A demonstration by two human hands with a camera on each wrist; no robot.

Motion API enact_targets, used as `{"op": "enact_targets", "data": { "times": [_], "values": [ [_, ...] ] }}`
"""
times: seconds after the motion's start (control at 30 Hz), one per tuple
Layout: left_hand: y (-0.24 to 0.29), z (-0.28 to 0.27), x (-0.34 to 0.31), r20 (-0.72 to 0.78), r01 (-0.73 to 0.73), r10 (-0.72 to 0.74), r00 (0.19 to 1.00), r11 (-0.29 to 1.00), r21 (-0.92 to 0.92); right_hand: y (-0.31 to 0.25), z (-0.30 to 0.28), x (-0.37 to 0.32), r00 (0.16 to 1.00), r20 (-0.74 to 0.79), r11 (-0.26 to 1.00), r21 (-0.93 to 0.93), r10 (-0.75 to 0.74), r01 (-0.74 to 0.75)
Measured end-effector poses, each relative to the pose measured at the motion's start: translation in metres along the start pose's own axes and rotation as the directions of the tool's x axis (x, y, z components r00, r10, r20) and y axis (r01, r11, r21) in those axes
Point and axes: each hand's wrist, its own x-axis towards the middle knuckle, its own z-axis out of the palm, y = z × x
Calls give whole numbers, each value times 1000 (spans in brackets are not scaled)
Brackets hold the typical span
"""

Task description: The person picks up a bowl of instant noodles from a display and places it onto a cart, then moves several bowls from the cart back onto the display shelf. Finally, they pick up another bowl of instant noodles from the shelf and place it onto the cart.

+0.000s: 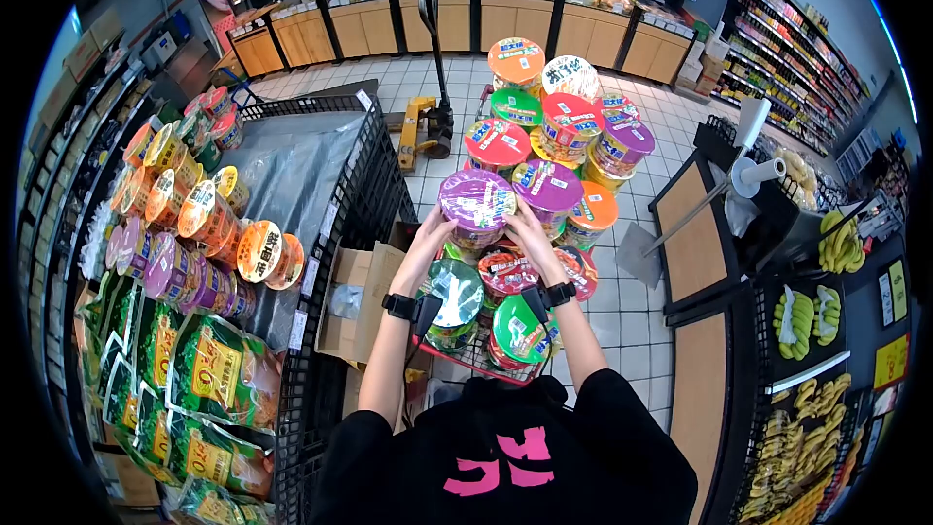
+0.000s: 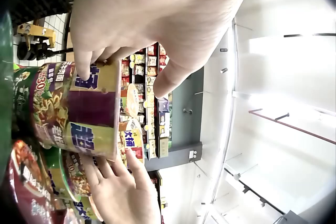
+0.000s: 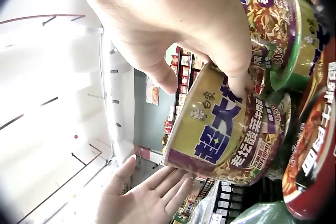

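Both hands grip a purple-lidded instant noodle bucket (image 1: 476,202) by its sides, above a stack of other noodle buckets in a shopping cart (image 1: 465,364). My left hand (image 1: 428,241) is at its left side and my right hand (image 1: 531,239) at its right. In the left wrist view the bucket (image 2: 94,109) shows a clear-wrapped yellow and purple label, with left fingers along one side and right fingertips against the opposite side. The right wrist view shows the right hand (image 3: 184,19) with fingers bent over the bucket's side. Another purple-lidded bucket (image 1: 547,185) sits just right of it.
Green-lidded buckets (image 1: 522,331) and red-lidded ones (image 1: 498,143) surround the held one. At left stands a display bin (image 1: 321,199) with noodle buckets and green bags (image 1: 219,369). A yellow pallet jack (image 1: 420,131) stands ahead; wooden counters (image 1: 698,399) with bananas are at right.
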Motion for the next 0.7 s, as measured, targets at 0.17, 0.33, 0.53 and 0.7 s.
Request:
{"op": "enact_targets", "data": {
  "times": [0.17, 0.33, 0.53, 0.7],
  "values": [
    [-5, 20, -11, 39, 15, -18, 999, 998, 66, 8, -6, 0, 993, 106, 990, 138, -56, 41],
    [-17, 36, -17, -4, 24, -24, 1000, 998, 65, 13, -15, -11, 988, 147, 998, 50, 38, -46],
    [-19, 41, -14, -69, -13, 14, 998, 1000, 16, 7, -18, -11, 983, 179, 999, 31, 32, -38],
    [-25, 42, -17, -71, -21, 21, 997, 1000, 7, 8, -17, -10, 986, 157, 998, -19, 59, -57]
  ]
}}
